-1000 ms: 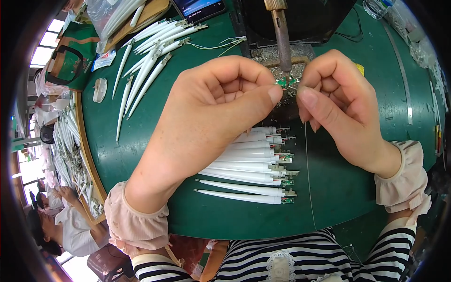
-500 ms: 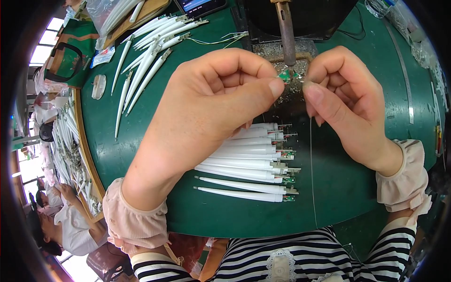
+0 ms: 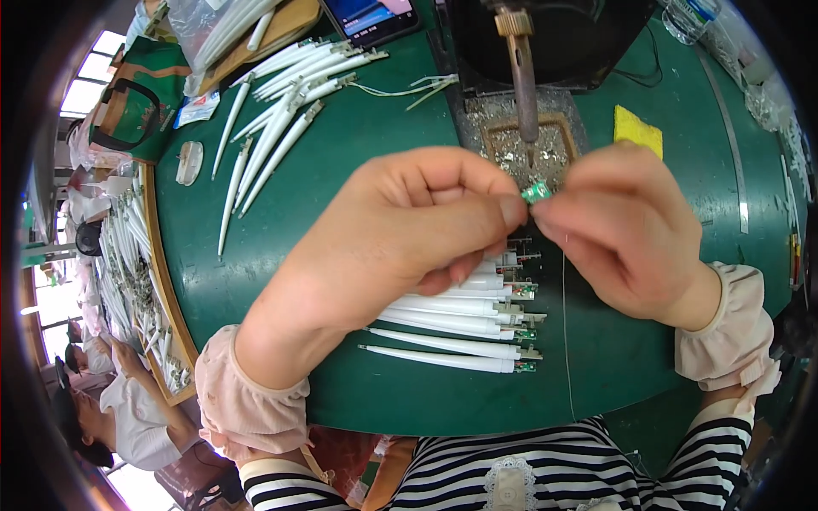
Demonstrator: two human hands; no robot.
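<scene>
My left hand [image 3: 417, 221] is closed, pinching a small green circuit board [image 3: 536, 192] between thumb and forefinger. Blurred by motion, my right hand [image 3: 626, 226] is closed with its fingertips at the board's right side. A thin grey wire [image 3: 565, 341] runs down from its fingers toward the table's near edge. Just beyond the board a soldering iron [image 3: 524, 94] points down, its tip over a tray [image 3: 567, 136] littered with metal bits. Below my hands lies a row of white tapered tubes [image 3: 443, 347] with small boards at their right ends, partly hidden by my left hand.
More white tubes [image 3: 273, 140] lie in a pile at the far left, near a phone [image 3: 371, 19]. A yellow sponge [image 3: 637, 130] sits beyond my right hand. A metal ruler [image 3: 731, 145] lies at right. Another person [image 3: 128, 409] sits at the left beside a wood-edged tray [image 3: 162, 298].
Both hands have drawn back from the iron's tip toward me, bringing the circuit board along. The yellow sponge has come into sight behind my right hand.
</scene>
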